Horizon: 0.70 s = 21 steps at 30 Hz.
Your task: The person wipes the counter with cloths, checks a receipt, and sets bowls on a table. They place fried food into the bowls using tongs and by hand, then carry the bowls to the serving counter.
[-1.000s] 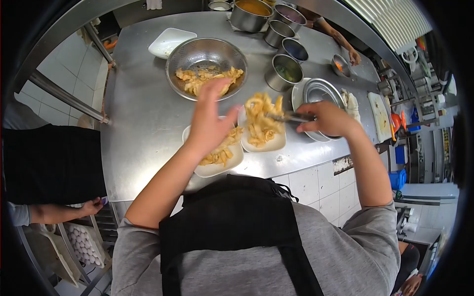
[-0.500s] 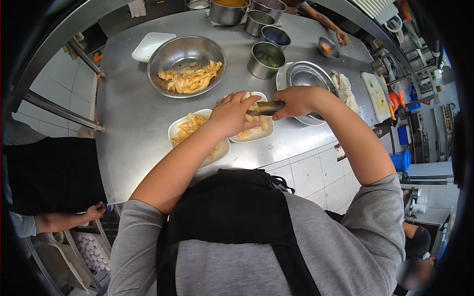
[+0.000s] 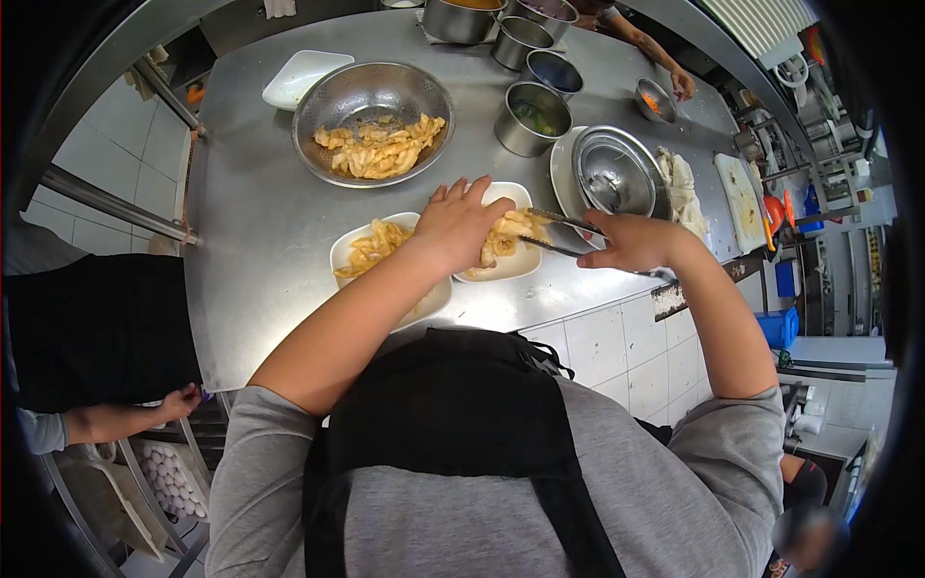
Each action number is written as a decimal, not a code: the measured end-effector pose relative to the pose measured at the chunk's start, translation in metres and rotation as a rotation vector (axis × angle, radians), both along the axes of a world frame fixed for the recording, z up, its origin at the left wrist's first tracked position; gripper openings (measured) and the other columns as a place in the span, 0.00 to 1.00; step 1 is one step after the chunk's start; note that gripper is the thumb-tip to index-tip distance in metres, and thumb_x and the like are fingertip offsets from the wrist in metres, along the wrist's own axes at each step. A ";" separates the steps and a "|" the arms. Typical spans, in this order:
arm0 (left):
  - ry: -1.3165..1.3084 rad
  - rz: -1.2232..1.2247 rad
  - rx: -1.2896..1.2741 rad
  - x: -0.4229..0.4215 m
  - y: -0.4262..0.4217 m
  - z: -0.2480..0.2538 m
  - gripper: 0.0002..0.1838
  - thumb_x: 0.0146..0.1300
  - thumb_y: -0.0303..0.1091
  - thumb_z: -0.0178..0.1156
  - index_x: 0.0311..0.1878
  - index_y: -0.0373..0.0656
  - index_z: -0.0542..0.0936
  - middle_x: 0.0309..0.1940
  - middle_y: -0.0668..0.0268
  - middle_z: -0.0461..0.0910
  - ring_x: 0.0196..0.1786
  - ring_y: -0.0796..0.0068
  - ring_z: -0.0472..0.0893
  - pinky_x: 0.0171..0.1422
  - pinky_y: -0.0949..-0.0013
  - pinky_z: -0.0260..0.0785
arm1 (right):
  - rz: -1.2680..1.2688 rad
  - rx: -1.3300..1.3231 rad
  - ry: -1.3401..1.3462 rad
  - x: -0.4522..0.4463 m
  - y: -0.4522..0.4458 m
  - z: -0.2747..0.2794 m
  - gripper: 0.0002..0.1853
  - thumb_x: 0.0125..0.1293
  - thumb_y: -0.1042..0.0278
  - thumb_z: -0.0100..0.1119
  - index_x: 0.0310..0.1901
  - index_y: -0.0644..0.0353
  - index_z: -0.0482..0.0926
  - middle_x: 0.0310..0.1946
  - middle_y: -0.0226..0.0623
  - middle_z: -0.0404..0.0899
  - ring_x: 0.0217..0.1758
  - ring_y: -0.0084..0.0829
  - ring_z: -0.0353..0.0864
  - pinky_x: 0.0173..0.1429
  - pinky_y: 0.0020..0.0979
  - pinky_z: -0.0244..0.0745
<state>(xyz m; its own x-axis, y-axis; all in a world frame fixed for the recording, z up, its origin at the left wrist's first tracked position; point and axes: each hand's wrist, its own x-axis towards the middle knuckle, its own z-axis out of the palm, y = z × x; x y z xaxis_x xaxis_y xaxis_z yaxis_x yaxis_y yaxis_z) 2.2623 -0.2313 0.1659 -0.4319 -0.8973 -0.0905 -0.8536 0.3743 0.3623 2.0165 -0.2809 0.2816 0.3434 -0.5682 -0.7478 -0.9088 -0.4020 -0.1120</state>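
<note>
My right hand (image 3: 631,241) is closed around metal tongs (image 3: 564,234), whose tips reach the pale yellow fried-looking strips (image 3: 511,231) in the right white dish (image 3: 511,273). Over the left side of that dish lies my left hand (image 3: 458,226), fingers spread and thumb beside the strips. Its palm side is hidden. A second white dish (image 3: 436,306), partly under my left forearm, holds similar strips (image 3: 376,249). Behind them stands a large perforated steel bowl (image 3: 371,87) with a heap of the same strips (image 3: 385,149).
Several steel pots (image 3: 532,123) line the back. Right of the dishes are a steel bowl (image 3: 617,164) on a white plate (image 3: 567,183), a cloth (image 3: 682,197) and a cutting board (image 3: 739,202). Another person's hand (image 3: 682,85) rests near a small bowl (image 3: 655,100). Someone in a black apron (image 3: 101,328) stands left.
My right hand has moved right and slightly down with the tongs, away from my left hand. More of the tongs and strips now shows. My left hand stays over the dish.
</note>
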 end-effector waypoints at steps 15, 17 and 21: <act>0.213 -0.075 -0.013 0.011 -0.016 -0.006 0.27 0.62 0.46 0.66 0.64 0.51 0.77 0.70 0.59 0.68 0.72 0.55 0.67 0.76 0.58 0.59 | -0.247 0.068 -0.328 -0.024 0.035 -0.042 0.25 0.70 0.48 0.58 0.53 0.62 0.70 0.36 0.47 0.80 0.40 0.42 0.81 0.48 0.38 0.73; 0.192 -0.056 0.069 0.012 -0.020 -0.007 0.22 0.63 0.44 0.66 0.58 0.48 0.80 0.63 0.64 0.74 0.66 0.58 0.72 0.71 0.58 0.64 | -0.182 0.053 -0.319 -0.018 0.038 -0.032 0.26 0.68 0.49 0.61 0.55 0.62 0.69 0.36 0.49 0.82 0.40 0.45 0.82 0.47 0.40 0.74; 0.198 -0.044 0.004 0.011 -0.015 -0.002 0.19 0.62 0.43 0.66 0.54 0.47 0.81 0.57 0.65 0.76 0.62 0.59 0.75 0.68 0.59 0.67 | -0.308 0.026 -0.314 -0.028 0.042 -0.021 0.28 0.63 0.53 0.67 0.55 0.62 0.68 0.29 0.40 0.76 0.33 0.32 0.76 0.40 0.33 0.71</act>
